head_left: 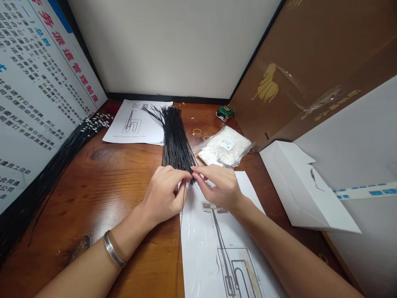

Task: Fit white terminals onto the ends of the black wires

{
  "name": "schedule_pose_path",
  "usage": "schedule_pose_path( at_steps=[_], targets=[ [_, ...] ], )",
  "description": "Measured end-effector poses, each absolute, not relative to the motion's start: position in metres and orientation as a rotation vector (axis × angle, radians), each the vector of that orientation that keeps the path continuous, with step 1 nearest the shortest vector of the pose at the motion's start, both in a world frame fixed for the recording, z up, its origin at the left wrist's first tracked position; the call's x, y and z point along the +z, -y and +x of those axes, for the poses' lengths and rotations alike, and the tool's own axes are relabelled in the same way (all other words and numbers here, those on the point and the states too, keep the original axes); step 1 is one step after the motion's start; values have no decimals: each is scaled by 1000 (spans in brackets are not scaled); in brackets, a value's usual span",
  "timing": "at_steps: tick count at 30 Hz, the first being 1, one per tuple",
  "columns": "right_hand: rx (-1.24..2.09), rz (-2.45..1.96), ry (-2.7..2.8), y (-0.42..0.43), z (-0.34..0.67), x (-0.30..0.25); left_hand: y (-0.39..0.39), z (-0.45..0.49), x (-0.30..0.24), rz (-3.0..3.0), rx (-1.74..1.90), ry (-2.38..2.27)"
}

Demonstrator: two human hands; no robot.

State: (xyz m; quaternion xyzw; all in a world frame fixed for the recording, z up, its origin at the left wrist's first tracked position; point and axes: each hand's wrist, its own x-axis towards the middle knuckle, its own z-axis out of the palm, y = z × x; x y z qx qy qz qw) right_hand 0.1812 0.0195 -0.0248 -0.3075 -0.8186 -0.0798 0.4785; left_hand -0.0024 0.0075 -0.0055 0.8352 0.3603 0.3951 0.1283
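A thick bundle of thin black wires [175, 138] lies on the wooden table, its near ends reaching my fingertips. Thumb and fingers of my left hand [167, 190] are closed in a pinch on one black wire [185, 191], which hangs down past the thumb. Just to the right, almost touching, my right hand [220, 186] pinches at the wire ends; whatever sits between its fingertips is too small to make out. Beneath both hands lies a sheet with a printed drawing [201, 236]. A clear bag of small white pieces [228, 145] rests beyond my right hand.
Another black wire bundle with white ends [62, 159] runs along the left side. A second printed sheet [116, 130] lies at the back. There are a green tape measure [225, 112], yellow rubber bands [197, 131], a brown carton [297, 62] and a white folded box [297, 190].
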Motion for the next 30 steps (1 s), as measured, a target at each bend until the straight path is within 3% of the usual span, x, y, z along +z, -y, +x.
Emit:
schedule_pose_path(
  at_steps=[7, 15, 20, 30],
  targets=[
    [-150, -697, 2036, -22, 182, -27, -3, -1, -5, 2538, 1143, -659],
    [-185, -629, 2056, -17, 179, -23, -5, -1, -8, 2307, 1112, -1121],
    [-160, -577, 2084, -14, 177, -23, -7, -1, -11, 2368, 987, -1152],
    [-126, -698, 2001, -16, 179, -22, -8, -2, -8, 2303, 1072, -1162]
  ],
)
